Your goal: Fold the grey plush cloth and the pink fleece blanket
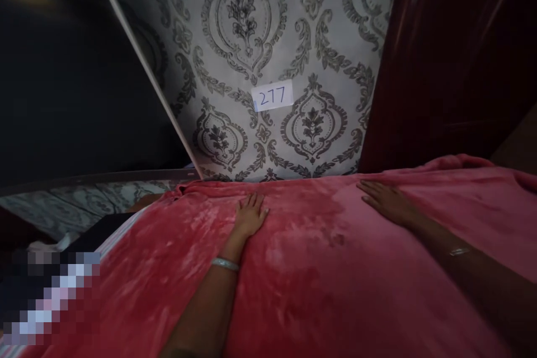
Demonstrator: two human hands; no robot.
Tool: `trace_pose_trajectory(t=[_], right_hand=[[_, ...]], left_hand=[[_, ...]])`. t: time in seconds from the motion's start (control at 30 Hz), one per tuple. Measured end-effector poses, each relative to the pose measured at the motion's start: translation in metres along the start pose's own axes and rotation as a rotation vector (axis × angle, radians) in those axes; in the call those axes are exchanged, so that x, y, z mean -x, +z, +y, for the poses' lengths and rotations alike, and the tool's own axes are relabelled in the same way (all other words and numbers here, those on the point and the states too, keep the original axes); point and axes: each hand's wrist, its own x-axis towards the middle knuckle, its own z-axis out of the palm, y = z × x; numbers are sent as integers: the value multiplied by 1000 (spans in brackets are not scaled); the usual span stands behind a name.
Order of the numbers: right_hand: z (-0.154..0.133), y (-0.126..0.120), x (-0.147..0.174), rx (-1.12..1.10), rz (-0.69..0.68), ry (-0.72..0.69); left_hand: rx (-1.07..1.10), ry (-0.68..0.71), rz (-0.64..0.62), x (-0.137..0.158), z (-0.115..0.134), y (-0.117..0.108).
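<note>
A red and pink plush blanket (289,279) is spread before me, running back to the wall. My left hand (250,215) lies flat on it near the far edge, fingers stretched out and slightly apart. Farther right, my right hand (388,202) rests on the blanket with its fingers extended toward the far edge, holding nothing. Small folds gather along the blanket's back edge on the left and at the far right.
Behind the blanket stands a patterned grey wall (268,17) bearing a paper label (272,95) marked 277. A large dark screen (75,78) is at left, a dark red glossy panel (444,67) at right. A striped sheet edge (119,235) shows on the left.
</note>
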Motion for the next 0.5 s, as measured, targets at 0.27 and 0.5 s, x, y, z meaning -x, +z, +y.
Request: trace_pose_trajectory(t=[0.27,0.5], right_hand=[[-108,14,-29,-30,114,-314],[-151,62,-32,-134,60,-456]], left_hand=[[56,1,-30,11,11,-3],[91,-72,44,15,-1,4]])
